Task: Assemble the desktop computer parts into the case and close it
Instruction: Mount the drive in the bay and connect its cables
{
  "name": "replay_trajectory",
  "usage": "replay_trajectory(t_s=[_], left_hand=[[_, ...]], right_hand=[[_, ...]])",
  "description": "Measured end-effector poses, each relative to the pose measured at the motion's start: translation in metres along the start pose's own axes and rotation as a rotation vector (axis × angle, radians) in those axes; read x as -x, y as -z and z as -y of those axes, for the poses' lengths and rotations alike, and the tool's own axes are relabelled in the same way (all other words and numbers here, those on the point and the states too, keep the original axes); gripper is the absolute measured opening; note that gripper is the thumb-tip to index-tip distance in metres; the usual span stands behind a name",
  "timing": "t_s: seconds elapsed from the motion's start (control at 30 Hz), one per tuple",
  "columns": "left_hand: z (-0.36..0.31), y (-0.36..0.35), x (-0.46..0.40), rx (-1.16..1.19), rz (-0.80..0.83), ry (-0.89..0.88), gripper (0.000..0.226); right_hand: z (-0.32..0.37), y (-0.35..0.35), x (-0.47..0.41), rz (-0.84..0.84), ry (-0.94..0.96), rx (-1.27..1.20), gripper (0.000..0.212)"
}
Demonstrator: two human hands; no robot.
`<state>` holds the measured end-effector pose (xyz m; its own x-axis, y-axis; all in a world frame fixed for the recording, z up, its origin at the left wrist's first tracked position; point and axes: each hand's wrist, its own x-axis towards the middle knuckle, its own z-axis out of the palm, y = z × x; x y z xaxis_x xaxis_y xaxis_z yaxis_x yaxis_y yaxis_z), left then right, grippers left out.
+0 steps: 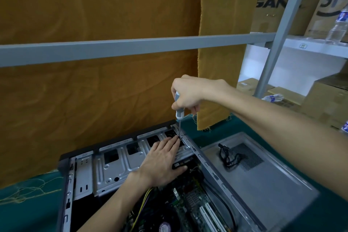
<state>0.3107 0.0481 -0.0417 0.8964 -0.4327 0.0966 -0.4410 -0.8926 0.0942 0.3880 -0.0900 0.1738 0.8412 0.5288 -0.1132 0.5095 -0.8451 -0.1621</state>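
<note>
An ochre cloth (94, 90) is hanging behind the green table (28, 209) where the open case (64, 184) is lying, motherboard (188, 205) inside it. The right hand (188, 92) is gripping the screwdriver (177, 108) upright, tip just beyond the left hand's (162, 162) straight fingertips (176, 138), which are steadying the drive cage (116, 165); keeping it vertical should avoid slipping. The side panel (263, 181) is lying beside, cable (227, 156) on it
</note>
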Motion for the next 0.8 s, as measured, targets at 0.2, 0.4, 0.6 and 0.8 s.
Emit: replay_trajectory(t_s=[0.2,0.4,0.6,0.8], left_hand=[[0.000,0.000,0.001,0.027,-0.007,0.001,0.096],[0.004,-0.001,-0.005,0.086,-0.057,0.044,0.106],[0.006,-0.003,-0.008,0.085,-0.073,0.053,0.108],[0.005,-0.003,-0.008,0.067,-0.082,0.047,0.108]], right_hand=[[-0.025,-0.012,-0.010,-0.136,0.049,-0.057,0.032],[-0.052,-0.053,-0.020,-0.323,-0.003,-0.742,0.033],[-0.028,-0.079,-0.028,-0.254,0.116,-1.430,0.025],[0.004,-0.111,-0.036,-0.852,-0.026,-1.262,0.041]])
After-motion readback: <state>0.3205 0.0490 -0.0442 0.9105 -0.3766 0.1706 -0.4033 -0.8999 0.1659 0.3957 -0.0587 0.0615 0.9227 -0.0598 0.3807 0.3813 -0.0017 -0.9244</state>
